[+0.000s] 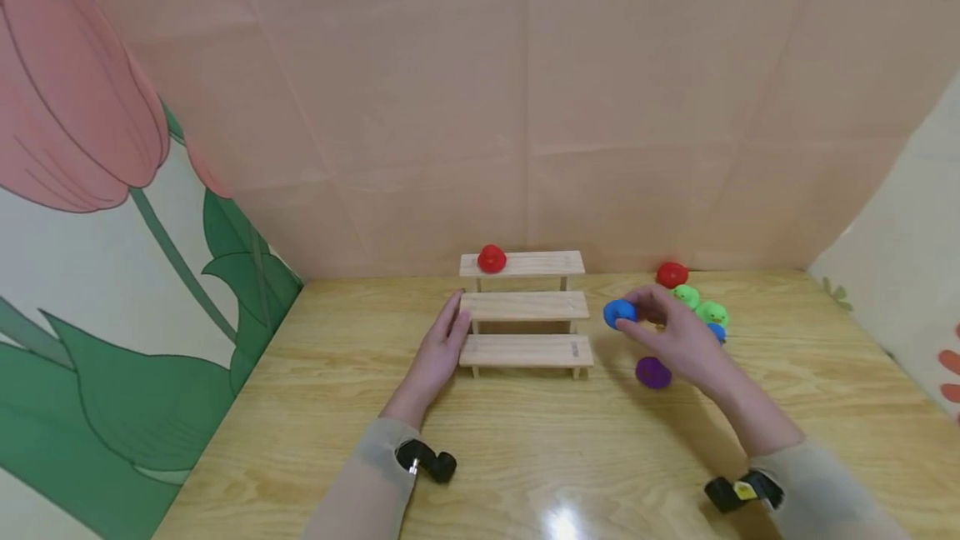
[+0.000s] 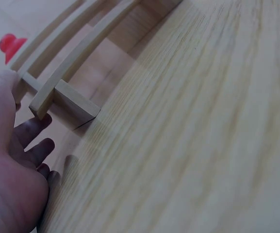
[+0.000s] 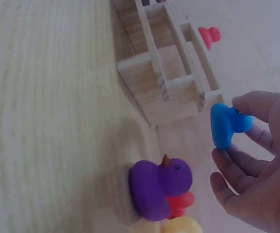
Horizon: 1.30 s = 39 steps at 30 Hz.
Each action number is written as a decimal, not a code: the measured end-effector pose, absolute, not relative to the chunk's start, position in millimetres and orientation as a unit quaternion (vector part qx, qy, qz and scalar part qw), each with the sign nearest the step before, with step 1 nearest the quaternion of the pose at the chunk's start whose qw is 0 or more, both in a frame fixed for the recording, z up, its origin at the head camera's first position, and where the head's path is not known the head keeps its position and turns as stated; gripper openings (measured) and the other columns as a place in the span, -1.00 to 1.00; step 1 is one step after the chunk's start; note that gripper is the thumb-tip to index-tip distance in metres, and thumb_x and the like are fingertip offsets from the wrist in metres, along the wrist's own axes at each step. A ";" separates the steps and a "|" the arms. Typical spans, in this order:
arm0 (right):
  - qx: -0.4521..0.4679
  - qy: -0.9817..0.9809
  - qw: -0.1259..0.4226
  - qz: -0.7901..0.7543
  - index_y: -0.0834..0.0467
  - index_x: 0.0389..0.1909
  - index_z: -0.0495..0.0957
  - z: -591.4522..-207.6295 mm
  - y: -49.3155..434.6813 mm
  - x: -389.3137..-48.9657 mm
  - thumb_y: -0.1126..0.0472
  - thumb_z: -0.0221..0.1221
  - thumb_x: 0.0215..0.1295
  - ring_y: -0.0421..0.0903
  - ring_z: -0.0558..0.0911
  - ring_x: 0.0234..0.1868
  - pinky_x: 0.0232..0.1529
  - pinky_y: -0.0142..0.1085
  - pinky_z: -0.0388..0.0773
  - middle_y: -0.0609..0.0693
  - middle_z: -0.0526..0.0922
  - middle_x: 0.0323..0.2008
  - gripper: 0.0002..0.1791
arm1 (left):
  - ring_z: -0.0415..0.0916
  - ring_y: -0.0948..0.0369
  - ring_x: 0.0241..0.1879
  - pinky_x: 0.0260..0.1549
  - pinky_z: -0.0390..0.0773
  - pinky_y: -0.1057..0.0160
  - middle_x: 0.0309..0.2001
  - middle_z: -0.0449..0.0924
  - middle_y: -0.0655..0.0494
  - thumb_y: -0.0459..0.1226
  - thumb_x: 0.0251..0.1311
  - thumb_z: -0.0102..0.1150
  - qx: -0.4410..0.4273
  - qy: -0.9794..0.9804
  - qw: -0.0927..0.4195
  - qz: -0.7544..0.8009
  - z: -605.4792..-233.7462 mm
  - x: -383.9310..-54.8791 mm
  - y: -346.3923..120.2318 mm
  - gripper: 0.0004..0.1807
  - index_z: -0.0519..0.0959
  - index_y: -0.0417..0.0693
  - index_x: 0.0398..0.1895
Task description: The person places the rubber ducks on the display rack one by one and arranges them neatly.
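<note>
My right hand (image 1: pixel 678 336) pinches a small blue rubber duck (image 1: pixel 618 313) between thumb and fingers, just right of a three-tier wooden stand (image 1: pixel 525 305). In the right wrist view the blue duck (image 3: pixel 222 126) is held in the air, beyond a purple duck (image 3: pixel 152 189). My left hand (image 1: pixel 438 348) grips the left end of the stand around its middle shelf; in the left wrist view its lower fingers (image 2: pixel 33 128) are spread below the shelf ends. A red duck (image 1: pixel 492 258) sits on the top shelf, toward the left.
Right of the stand, on the wooden table (image 1: pixel 360 332), is a group with another red duck (image 1: pixel 672 275), green ducks (image 1: pixel 711 313) and a second blue duck (image 1: pixel 717 332), partly behind my right hand. The purple duck (image 1: pixel 653 372) stands nearer. A pink-covered wall (image 1: pixel 420 107) rises behind the stand.
</note>
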State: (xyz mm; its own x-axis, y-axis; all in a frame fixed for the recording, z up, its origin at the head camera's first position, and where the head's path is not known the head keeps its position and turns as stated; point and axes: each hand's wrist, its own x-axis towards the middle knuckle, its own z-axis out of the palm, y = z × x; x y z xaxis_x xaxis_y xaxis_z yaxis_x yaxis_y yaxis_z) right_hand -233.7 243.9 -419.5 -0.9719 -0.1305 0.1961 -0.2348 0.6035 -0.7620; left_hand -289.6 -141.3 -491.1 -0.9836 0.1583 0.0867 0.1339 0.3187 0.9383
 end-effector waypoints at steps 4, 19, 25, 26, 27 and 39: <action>0.108 -0.890 0.067 0.438 0.18 0.36 0.50 -410.8 239.9 -234.9 -0.10 0.32 0.63 0.26 0.62 0.30 0.30 0.14 0.59 0.14 0.66 0.23 -0.46 | -0.01 0.09 0.73 0.67 0.06 -0.09 0.76 0.09 0.21 0.36 0.67 -0.16 0.092 0.811 0.011 0.578 -491.3 -290.7 -141.3 -0.25 0.07 0.55 0.80; 0.124 -0.884 0.098 0.440 0.19 0.45 0.46 -391.1 218.9 -248.9 -0.17 0.30 0.63 0.31 0.53 0.44 0.43 0.34 0.47 0.22 0.61 0.35 -0.35 | -0.01 0.05 0.73 0.67 0.06 -0.13 0.75 0.11 0.19 0.36 0.67 -0.16 0.094 0.810 0.006 0.579 -491.3 -291.6 -141.4 -0.25 0.07 0.54 0.81; 0.140 -0.884 0.099 0.435 0.15 0.44 0.50 -382.6 206.7 -259.8 -0.15 0.31 0.62 0.29 0.52 0.45 0.43 0.34 0.43 0.18 0.63 0.34 -0.39 | -0.02 0.04 0.73 0.67 0.04 -0.14 0.76 0.10 0.18 0.35 0.67 -0.17 0.096 0.809 0.007 0.580 -493.1 -293.1 -141.6 -0.25 0.08 0.52 0.81; 0.144 -0.882 0.099 0.438 0.15 0.43 0.50 -381.5 204.6 -262.0 -0.13 0.32 0.62 0.29 0.53 0.44 0.42 0.33 0.45 0.18 0.64 0.33 -0.40 | -0.02 0.04 0.73 0.67 0.04 -0.14 0.76 0.10 0.17 0.35 0.68 -0.16 0.095 0.809 0.006 0.580 -493.1 -293.2 -141.6 -0.25 0.08 0.51 0.81; 0.148 -0.879 0.099 0.443 0.15 0.42 0.51 -380.6 202.4 -264.5 -0.11 0.33 0.62 0.29 0.54 0.43 0.41 0.32 0.46 0.17 0.64 0.32 -0.42 | -0.02 0.04 0.73 0.67 0.04 -0.14 0.76 0.10 0.17 0.34 0.68 -0.17 0.096 0.809 0.006 0.580 -493.2 -293.4 -141.7 -0.25 0.08 0.50 0.81; 0.180 -0.874 0.098 0.441 0.17 0.34 0.57 -372.5 175.9 -296.5 0.05 0.38 0.59 0.30 0.61 0.36 0.40 0.29 0.52 0.16 0.69 0.24 -0.53 | -0.01 0.01 0.73 0.67 0.03 -0.15 0.76 0.11 0.13 0.34 0.68 -0.16 0.101 0.810 0.001 0.577 -494.0 -292.7 -141.8 -0.24 0.08 0.46 0.82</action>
